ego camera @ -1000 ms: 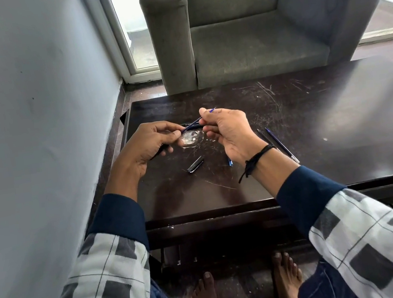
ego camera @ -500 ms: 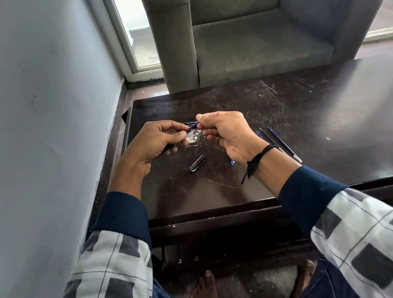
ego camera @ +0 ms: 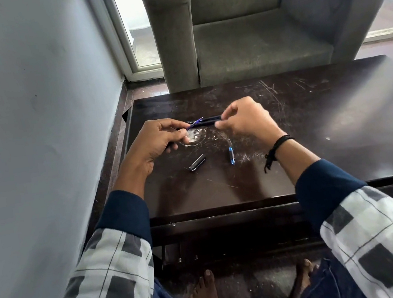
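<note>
My left hand [ego camera: 158, 139] pinches a thin blue pen refill [ego camera: 195, 123] whose point sticks up to the right; a dark piece shows under its fingers. My right hand [ego camera: 242, 119] pinches the right end of a dark pen barrel [ego camera: 207, 120] that lies level between the two hands, just above the dark table [ego camera: 326, 130]. A black pen cap [ego camera: 197, 162] and a small blue pen tip piece [ego camera: 231, 155] lie on the table in front of the hands.
A grey armchair [ego camera: 251, 40] stands right behind the table's far edge. A grey wall [ego camera: 35, 121] runs close along the left side. My bare feet [ego camera: 208, 296] are on the floor under the table's near edge.
My hands, close together half a second ago, have drawn apart, the right one going right. The refill that the right hand held a second ago now sticks out of the left hand.
</note>
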Demonstrator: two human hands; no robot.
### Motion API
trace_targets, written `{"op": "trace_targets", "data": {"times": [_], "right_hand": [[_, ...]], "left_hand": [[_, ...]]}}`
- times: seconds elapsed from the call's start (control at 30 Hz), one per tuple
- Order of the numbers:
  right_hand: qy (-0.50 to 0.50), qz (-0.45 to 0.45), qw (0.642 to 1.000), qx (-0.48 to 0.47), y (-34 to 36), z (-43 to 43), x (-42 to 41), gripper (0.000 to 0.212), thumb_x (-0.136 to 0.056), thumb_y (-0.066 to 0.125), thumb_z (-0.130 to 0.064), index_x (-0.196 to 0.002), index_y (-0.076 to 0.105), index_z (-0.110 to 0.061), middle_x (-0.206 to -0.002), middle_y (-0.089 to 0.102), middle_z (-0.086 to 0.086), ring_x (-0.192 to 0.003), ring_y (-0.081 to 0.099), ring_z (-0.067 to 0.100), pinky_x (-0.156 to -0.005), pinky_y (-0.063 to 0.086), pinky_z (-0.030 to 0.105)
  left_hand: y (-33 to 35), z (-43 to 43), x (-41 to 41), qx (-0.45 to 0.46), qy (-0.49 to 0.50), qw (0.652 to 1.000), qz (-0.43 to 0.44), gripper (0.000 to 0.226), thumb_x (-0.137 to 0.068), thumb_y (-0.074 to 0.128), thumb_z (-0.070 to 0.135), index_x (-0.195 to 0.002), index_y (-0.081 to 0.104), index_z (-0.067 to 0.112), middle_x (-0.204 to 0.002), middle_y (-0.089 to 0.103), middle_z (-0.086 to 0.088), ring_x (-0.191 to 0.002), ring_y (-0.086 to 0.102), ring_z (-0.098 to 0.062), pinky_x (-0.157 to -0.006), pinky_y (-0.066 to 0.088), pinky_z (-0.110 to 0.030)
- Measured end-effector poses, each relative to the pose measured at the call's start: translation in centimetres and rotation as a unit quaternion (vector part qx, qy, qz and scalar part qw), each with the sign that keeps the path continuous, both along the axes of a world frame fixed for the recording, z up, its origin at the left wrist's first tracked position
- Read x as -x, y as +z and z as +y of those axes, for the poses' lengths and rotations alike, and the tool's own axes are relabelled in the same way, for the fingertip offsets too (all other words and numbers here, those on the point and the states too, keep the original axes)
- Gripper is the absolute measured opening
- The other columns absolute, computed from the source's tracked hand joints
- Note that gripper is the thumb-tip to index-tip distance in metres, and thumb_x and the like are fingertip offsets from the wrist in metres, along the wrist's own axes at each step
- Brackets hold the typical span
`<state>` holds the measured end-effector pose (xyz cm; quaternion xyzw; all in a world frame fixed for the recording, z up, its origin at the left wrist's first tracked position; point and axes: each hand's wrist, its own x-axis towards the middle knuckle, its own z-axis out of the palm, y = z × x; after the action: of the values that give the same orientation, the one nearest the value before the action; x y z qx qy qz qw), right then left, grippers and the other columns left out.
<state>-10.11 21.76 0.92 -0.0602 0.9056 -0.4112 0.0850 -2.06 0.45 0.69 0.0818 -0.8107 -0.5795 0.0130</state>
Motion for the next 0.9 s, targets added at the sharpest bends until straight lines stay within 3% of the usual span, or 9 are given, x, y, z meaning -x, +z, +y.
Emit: {"op": "trace_targets", "data": {"times": [0.07, 0.13, 0.33, 0.43, 0.5, 0.57, 0.67, 0.8, 0.9], "right_hand": [[0.022, 0.031, 0.989, -0.14, -0.3, 0.7, 0.1, 0.027, -0.074, 0.084, -0.04, -0.088, 0.072, -0.021, -0.086, 0.073, 0.002, -0.083, 0.068, 0.023, -0.078, 0.053, 0.032], [0.051, 0.022, 0.978, -0.2, -0.8, 0.5, -0.3, 0.028, -0.073, 0.085, -0.037, -0.089, 0.071, -0.019, -0.09, 0.073, 0.006, -0.09, 0.069, 0.029, -0.083, 0.057, 0.038], [0.117, 0.058, 0.95, -0.285, -2.1, -1.2, -2.0, 0.026, -0.077, 0.07, -0.01, -0.102, 0.066, -0.012, -0.104, 0.07, 0.014, -0.097, 0.066, 0.038, -0.08, 0.057, 0.04], [0.113, 0.029, 0.956, -0.269, -2.3, -1.4, -1.8, 0.026, -0.075, 0.063, -0.007, -0.1, 0.068, -0.011, -0.098, 0.072, 0.014, -0.092, 0.069, 0.036, -0.078, 0.058, 0.038], [0.074, -0.018, 0.984, -0.16, -1.9, -1.4, -1.3, 0.016, -0.074, 0.063, -0.006, -0.085, 0.074, -0.011, -0.08, 0.075, 0.012, -0.072, 0.073, 0.027, -0.067, 0.06, 0.033], [0.016, -0.072, 0.996, 0.051, -1.0, -1.1, -0.8, 0.011, -0.08, 0.067, 0.0, -0.077, 0.072, -0.009, -0.073, 0.073, 0.013, -0.054, 0.069, 0.017, -0.055, 0.058, 0.03], [-0.074, -0.117, 0.93, 0.341, 0.2, -0.9, -0.7, 0.006, -0.089, 0.067, 0.006, -0.09, 0.067, 0.0, -0.076, 0.067, 0.012, -0.056, 0.068, 0.013, -0.058, 0.06, 0.023], [-0.145, -0.148, 0.861, 0.465, -0.1, -1.1, -0.6, 0.02, -0.089, 0.068, 0.007, -0.108, 0.066, 0.011, -0.083, 0.068, 0.014, -0.067, 0.071, 0.018, -0.067, 0.062, 0.024], [-0.149, -0.162, 0.846, 0.486, -0.4, -1.4, -0.8, 0.025, -0.088, 0.07, 0.007, -0.111, 0.066, 0.013, -0.088, 0.07, 0.017, -0.07, 0.072, 0.02, -0.07, 0.062, 0.025]], "left_hand": [[0.0, -0.1, 0.0, 0.003, 0.005, 1.0, 0.001, 0.016, -0.091, 0.068, 0.009, -0.102, 0.078, 0.016, -0.082, 0.076, -0.009, -0.059, 0.053, -0.009, -0.055, 0.04, -0.021], [0.0, 0.1, 0.1, 0.007, 0.005, 1.0, 0.0, 0.016, -0.091, 0.068, 0.009, -0.101, 0.078, 0.016, -0.082, 0.076, -0.009, -0.058, 0.053, -0.008, -0.055, 0.04, -0.021], [0.0, 0.4, -0.1, 0.014, -0.004, 1.0, -0.008, 0.015, -0.092, 0.067, 0.008, -0.102, 0.077, 0.014, -0.079, 0.076, -0.004, -0.058, 0.054, -0.007, -0.055, 0.041, -0.021], [0.0, 0.2, -0.1, 0.017, -0.002, 1.0, -0.011, 0.015, -0.092, 0.068, 0.009, -0.102, 0.077, 0.015, -0.079, 0.076, -0.004, -0.058, 0.055, -0.006, -0.055, 0.041, -0.02], [0.1, 0.1, -0.1, 0.019, -0.002, 1.0, -0.016, 0.015, -0.092, 0.068, 0.008, -0.101, 0.077, 0.016, -0.08, 0.076, -0.004, -0.058, 0.055, -0.006, -0.054, 0.042, -0.019], [0.1, 0.3, -0.1, 0.019, -0.005, 1.0, -0.02, 0.015, -0.092, 0.068, 0.008, -0.101, 0.077, 0.015, -0.08, 0.076, -0.004, -0.058, 0.055, -0.007, -0.053, 0.042, -0.018], [0.2, 0.4, 0.0, 0.022, -0.009, 0.999, -0.023, 0.015, -0.092, 0.067, 0.007, -0.101, 0.077, 0.014, -0.079, 0.076, -0.004, -0.057, 0.055, -0.006, -0.052, 0.042, -0.017], [0.1, 0.5, -0.1, 0.02, -0.011, 0.999, -0.027, 0.015, -0.092, 0.067, 0.007, -0.101, 0.077, 0.015, -0.079, 0.076, -0.005, -0.057, 0.055, -0.007, -0.053, 0.041, -0.019], [0.1, 0.5, -0.1, 0.024, -0.013, 0.999, -0.026, 0.016, -0.092, 0.067, 0.008, -0.101, 0.077, 0.015, -0.08, 0.076, -0.006, -0.058, 0.055, -0.007, -0.054, 0.041, -0.02]]}}
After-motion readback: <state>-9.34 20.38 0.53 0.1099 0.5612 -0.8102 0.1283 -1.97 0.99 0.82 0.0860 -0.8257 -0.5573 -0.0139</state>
